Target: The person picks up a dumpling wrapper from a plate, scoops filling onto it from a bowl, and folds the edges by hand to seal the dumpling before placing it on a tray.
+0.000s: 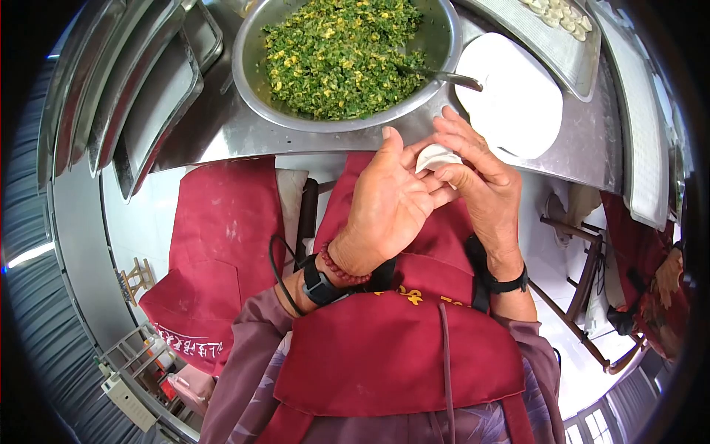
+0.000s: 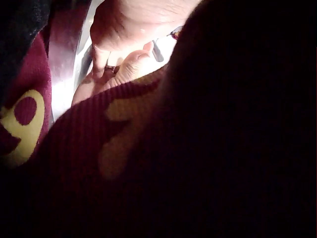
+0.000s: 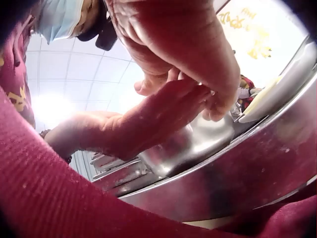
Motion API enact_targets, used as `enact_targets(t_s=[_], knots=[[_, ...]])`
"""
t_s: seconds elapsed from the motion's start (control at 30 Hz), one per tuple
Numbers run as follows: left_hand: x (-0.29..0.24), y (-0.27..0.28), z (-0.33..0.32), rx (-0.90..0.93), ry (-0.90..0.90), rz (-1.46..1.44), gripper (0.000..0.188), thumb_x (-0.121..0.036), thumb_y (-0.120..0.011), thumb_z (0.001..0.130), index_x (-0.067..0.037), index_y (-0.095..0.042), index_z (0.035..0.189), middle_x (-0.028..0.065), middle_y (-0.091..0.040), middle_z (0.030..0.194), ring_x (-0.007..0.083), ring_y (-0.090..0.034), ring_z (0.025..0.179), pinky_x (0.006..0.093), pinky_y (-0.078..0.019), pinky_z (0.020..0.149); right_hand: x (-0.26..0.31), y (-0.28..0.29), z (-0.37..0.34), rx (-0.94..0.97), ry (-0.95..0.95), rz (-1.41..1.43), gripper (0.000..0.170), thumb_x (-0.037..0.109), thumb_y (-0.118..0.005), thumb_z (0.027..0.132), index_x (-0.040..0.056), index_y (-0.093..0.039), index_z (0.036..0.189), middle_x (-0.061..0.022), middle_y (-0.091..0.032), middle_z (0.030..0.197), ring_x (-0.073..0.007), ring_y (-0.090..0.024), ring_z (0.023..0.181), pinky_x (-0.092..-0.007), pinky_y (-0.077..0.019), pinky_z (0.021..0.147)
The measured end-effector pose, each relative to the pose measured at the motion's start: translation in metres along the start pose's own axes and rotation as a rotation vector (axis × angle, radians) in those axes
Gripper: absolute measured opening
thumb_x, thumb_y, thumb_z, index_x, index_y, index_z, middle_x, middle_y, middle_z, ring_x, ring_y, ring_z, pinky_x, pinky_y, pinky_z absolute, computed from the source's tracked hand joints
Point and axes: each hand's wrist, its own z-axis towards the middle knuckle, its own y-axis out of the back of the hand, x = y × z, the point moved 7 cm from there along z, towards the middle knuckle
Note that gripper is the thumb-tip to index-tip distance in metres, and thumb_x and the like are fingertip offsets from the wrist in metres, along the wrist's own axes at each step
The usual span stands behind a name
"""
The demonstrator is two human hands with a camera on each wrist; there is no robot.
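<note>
A folded white dumpling [image 1: 436,157] sits between the two hands, above the table's front edge in the head view. My right hand [image 1: 489,181] pinches it, thumb on the near side and fingers arched over the far side. Under it lies my left hand [image 1: 392,198], palm up, fingers extended toward the right and thumb raised. From the right wrist view, the right hand [image 3: 183,39] overlaps the fingers of the left hand [image 3: 148,116], and the dumpling is hidden there. Dark cloth fills much of the left wrist view.
Beyond the hands stands a metal bowl [image 1: 248,89] of chopped green and yellow filling [image 1: 340,55], a spoon handle [image 1: 460,79] over its rim. Right of it is a white board-like slab [image 1: 514,96], then a tray [image 1: 588,78] with several dumplings [image 1: 562,16]. Metal trays [image 1: 159,96] lean at left.
</note>
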Motion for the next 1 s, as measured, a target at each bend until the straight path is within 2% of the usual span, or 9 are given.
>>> enact_targets(t_s=[0.07, 0.17, 0.27, 0.47, 0.57, 0.67, 0.77, 0.87, 1.0], knots=[[0.001, 0.005, 0.001, 0.102, -0.007, -0.123, 0.052, -0.047, -0.035, 0.103, -0.001, -0.049, 0.123, 0.0104, -0.056, 0.121, 0.0243, -0.054, 0.115, 0.0474, -0.0347, 0.110, 0.003, -0.001, -0.001, -0.041, 0.033, -0.018, 0.022, 0.000, -0.070, 0.080, 0.0033, -0.073, 0.101, -0.0105, -0.068, 0.116, -0.0265, -0.050, 0.130, -0.0367, -0.0437, 0.106], [0.002, -0.006, -0.003, -0.111, -0.061, 0.078, 0.045, -0.042, -0.039, 0.103, -0.002, -0.050, 0.121, 0.0100, -0.056, 0.121, 0.0250, -0.052, 0.120, 0.0472, -0.0338, 0.112, 0.000, -0.001, -0.001, -0.038, 0.100, 0.072, 0.015, -0.001, -0.069, 0.081, 0.0032, -0.074, 0.095, -0.0106, -0.071, 0.106, -0.0260, -0.051, 0.129, -0.0362, -0.0457, 0.103], [0.005, 0.008, 0.000, -0.080, -0.026, 0.107, 0.040, -0.038, -0.043, 0.103, -0.003, -0.051, 0.121, 0.0093, -0.057, 0.120, 0.0254, -0.052, 0.121, 0.0469, -0.0356, 0.111, -0.001, 0.003, 0.000, -0.042, -0.007, 0.037, 0.010, 0.001, -0.069, 0.081, 0.0033, -0.074, 0.090, -0.0083, -0.073, 0.098, -0.0253, -0.052, 0.127, -0.0362, -0.0453, 0.102], [0.001, 0.006, -0.006, -0.052, 0.060, 0.258, 0.029, -0.026, -0.049, 0.102, -0.002, -0.058, 0.114, 0.0109, -0.058, 0.120, 0.0263, -0.055, 0.118, 0.0491, -0.0406, 0.107, -0.005, 0.005, -0.002, 0.081, 0.031, -0.169, 0.015, 0.001, -0.070, 0.081, 0.0042, -0.075, 0.094, -0.0070, -0.072, 0.106, -0.0262, -0.051, 0.129, -0.0374, -0.0407, 0.106], [-0.002, 0.014, -0.008, -0.129, -0.035, 0.210, 0.022, -0.018, -0.051, 0.101, -0.002, -0.059, 0.112, 0.0093, -0.061, 0.114, 0.0244, -0.059, 0.111, 0.0498, -0.0464, 0.101, -0.002, 0.008, 0.000, 0.024, 0.012, -0.043, 0.021, 0.001, -0.070, 0.080, 0.0045, -0.074, 0.100, -0.0094, -0.070, 0.114, -0.0270, -0.050, 0.130, -0.0378, -0.0408, 0.107], [0.000, 0.007, -0.006, -0.102, -0.024, 0.218, 0.021, -0.019, -0.050, 0.101, -0.003, -0.061, 0.109, 0.0082, -0.061, 0.116, 0.0236, -0.058, 0.114, 0.0472, -0.0418, 0.106, -0.003, 0.008, -0.004, 0.014, 0.014, 0.026, 0.027, 0.000, -0.071, 0.079, 0.0048, -0.073, 0.105, -0.0115, -0.068, 0.118, -0.0275, -0.049, 0.131, -0.0385, -0.0410, 0.107], [0.003, 0.005, -0.005, 0.042, -0.029, 0.164, 0.021, -0.018, -0.050, 0.101, -0.003, -0.061, 0.111, 0.0065, -0.061, 0.118, 0.0214, -0.057, 0.114, 0.0455, -0.0419, 0.106, 0.002, 0.007, -0.004, -0.032, 0.080, 0.051, 0.022, 0.001, -0.071, 0.079, 0.0047, -0.074, 0.100, -0.0125, -0.069, 0.114, -0.0272, -0.050, 0.130, -0.0382, -0.0429, 0.106], [0.003, -0.003, -0.007, -0.057, -0.051, 0.214, 0.021, -0.018, -0.050, 0.101, -0.004, -0.061, 0.112, 0.0059, -0.060, 0.119, 0.0196, -0.056, 0.116, 0.0446, -0.0417, 0.106, 0.003, 0.005, -0.005, 0.001, 0.164, 0.093, 0.016, 0.002, -0.072, 0.079, 0.0046, -0.075, 0.094, -0.0121, -0.071, 0.109, -0.0272, -0.051, 0.129, -0.0382, -0.0432, 0.105], [0.008, 0.009, -0.005, 0.000, -0.026, 0.145, 0.023, -0.019, -0.049, 0.101, -0.004, -0.060, 0.115, 0.0067, -0.059, 0.121, 0.0193, -0.054, 0.118, 0.0441, -0.0412, 0.106, 0.002, 0.007, -0.007, 0.014, 0.151, 0.058, 0.012, 0.004, -0.073, 0.078, 0.0046, -0.075, 0.090, -0.0118, -0.071, 0.107, -0.0278, -0.051, 0.129, -0.0382, -0.0427, 0.105]])
